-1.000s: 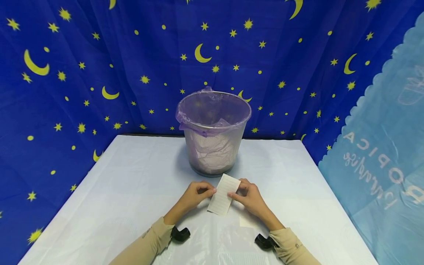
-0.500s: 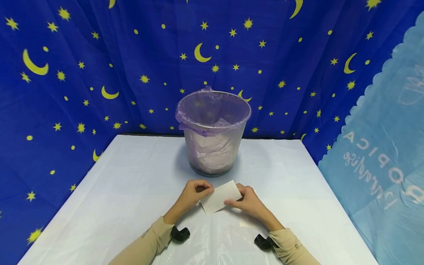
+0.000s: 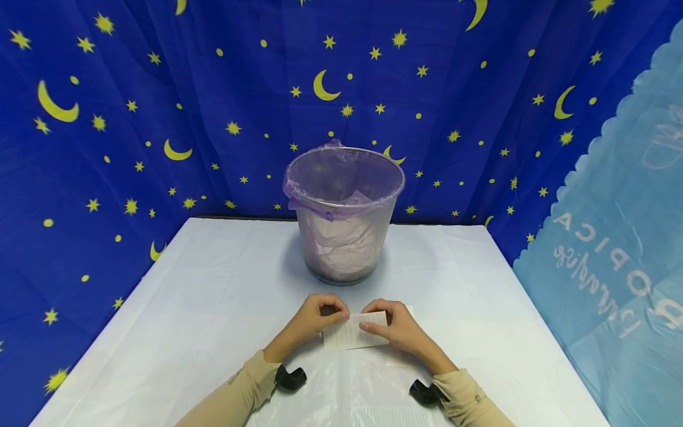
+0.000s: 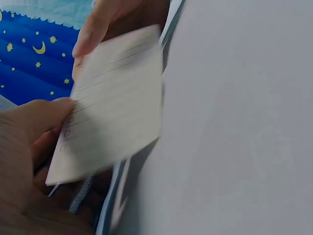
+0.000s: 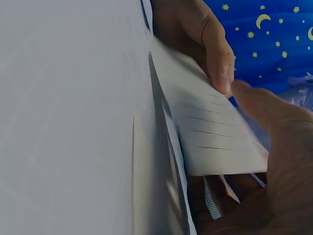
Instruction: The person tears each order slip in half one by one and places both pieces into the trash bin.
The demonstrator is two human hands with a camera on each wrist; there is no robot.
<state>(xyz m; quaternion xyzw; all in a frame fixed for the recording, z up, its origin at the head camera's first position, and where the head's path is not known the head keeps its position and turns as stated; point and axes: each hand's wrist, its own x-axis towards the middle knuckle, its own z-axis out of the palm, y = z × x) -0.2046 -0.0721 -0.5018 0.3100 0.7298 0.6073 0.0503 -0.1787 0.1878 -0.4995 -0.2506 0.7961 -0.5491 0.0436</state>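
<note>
A small lined sheet of paper [image 3: 341, 335] is between the two hands, low over the table in front of the bin. At its upper left edge, my left hand [image 3: 311, 317] pinches it with the thumb in front. My right hand [image 3: 402, 327] holds the right part, its thumb lying across the face and the other fingers behind. In the left wrist view the lined paper [image 4: 115, 105] slants down from both hands, with some faint print along one edge. The right wrist view shows ruled lines on the paper [image 5: 215, 127] too.
A silver mesh bin [image 3: 347, 243] with a purple liner bag [image 3: 315, 201] stands behind the hands. Another pale sheet [image 3: 397, 359] lies on the white-covered table [image 3: 224, 284], partly hidden under the right hand. Blue star-patterned cloth [image 3: 256, 89] hangs behind the table and at the left.
The sheet has turned from a steep, nearly upright slant to lying about crosswise between the hands. My right hand has shifted slightly down; both hands keep their grip.
</note>
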